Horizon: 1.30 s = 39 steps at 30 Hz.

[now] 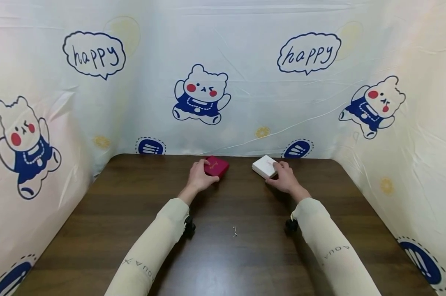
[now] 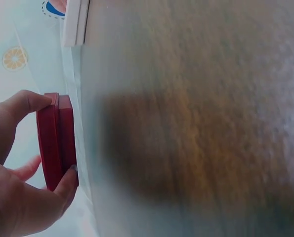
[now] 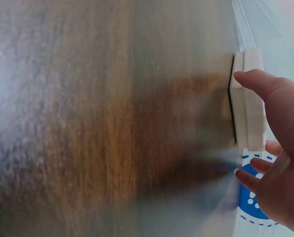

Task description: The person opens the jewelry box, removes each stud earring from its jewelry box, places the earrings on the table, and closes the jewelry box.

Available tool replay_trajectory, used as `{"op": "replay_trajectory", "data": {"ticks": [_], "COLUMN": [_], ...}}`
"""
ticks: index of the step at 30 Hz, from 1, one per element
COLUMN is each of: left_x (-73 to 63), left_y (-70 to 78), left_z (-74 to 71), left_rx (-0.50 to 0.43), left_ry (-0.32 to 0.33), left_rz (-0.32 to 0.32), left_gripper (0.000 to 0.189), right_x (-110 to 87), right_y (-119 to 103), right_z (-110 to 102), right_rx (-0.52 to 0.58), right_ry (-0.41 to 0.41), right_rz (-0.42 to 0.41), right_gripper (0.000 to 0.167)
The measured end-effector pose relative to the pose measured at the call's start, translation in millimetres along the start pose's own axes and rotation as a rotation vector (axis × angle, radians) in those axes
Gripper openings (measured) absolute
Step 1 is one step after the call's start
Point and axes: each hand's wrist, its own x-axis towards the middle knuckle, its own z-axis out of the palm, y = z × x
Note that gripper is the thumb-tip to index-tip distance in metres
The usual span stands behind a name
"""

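At the far edge of the table, my left hand (image 1: 201,176) grips a small red box (image 1: 217,167) with gold lettering on its lid. Its thumb and fingers press opposite sides of the box, and the left wrist view shows a lid seam along the red box (image 2: 50,140). To the right, my right hand (image 1: 284,179) holds a small white box (image 1: 265,166) with faint red print on top. In the right wrist view the thumb lies against the side of the white box (image 3: 249,106), while several fingers hang lower, partly curled.
A couple of tiny metallic pieces (image 1: 234,232) lie near the middle of the brown wooden table (image 1: 141,181). Behind and beside the table hangs a pale curtain (image 1: 252,98) printed with bears and "happy" bubbles, meeting the far edge close behind both boxes.
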Motion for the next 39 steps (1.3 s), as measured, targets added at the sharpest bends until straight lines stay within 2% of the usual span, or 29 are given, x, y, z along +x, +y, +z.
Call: {"op": "replay_trajectory", "data": {"ticks": [9, 17, 22, 39], "left_x": [-10.2, -16.1, -19.1, -26.9], "left_y": [3.1, 5.6, 3.8, 4.3], "left_z": [-3.1, -5.9, -3.5, -2.2], "left_rx": [-0.015, -0.009, 0.001, 0.04], "left_ry": [-0.068, -0.122, -0.149, -0.271], "left_rz": [0.071, 0.116, 0.135, 0.232], "left_gripper": [0.065, 0.063, 0.062, 0.064], "right_x": [-3.1, -10.0, -16.1, -26.1], "right_y": [0.0, -11.8, -19.3, -50.7], "right_z": [-6.7, -10.1, -6.8, 3.0], "right_rx": [-0.02, -0.064, -0.07, -0.091], "right_ry": [-0.005, -0.026, -0.053, -0.053], "right_rz": [-0.017, -0.083, -0.092, -0.229], "right_gripper": [0.066, 0.056, 0.054, 0.054]}}
